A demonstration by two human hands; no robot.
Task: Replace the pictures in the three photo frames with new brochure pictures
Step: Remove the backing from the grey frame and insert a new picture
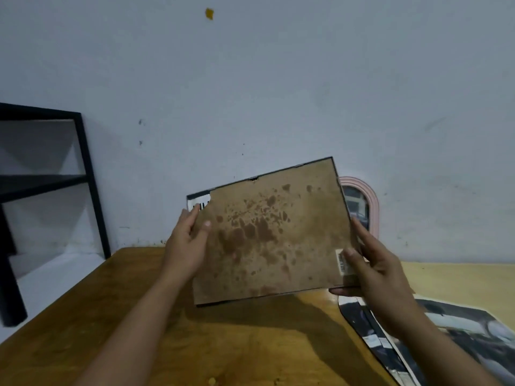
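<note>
Head view: both hands (186, 246) (373, 263) grip stained frame back (273, 235); its side label (343, 261) unreadable.

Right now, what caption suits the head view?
Both hands, left and right, hold a photo frame with its stained backing facing the camera, above a wooden table.

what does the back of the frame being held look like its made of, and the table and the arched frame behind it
Backing board: looks like matte brown fibreboard or thick card, blotched with dark stains, one corner torn off.
Table: seems wood or wood veneer, with visible grain and a slight sheen.
Arched frame: smooth pale pink rim, probably plastic; hard to be sure.
</note>
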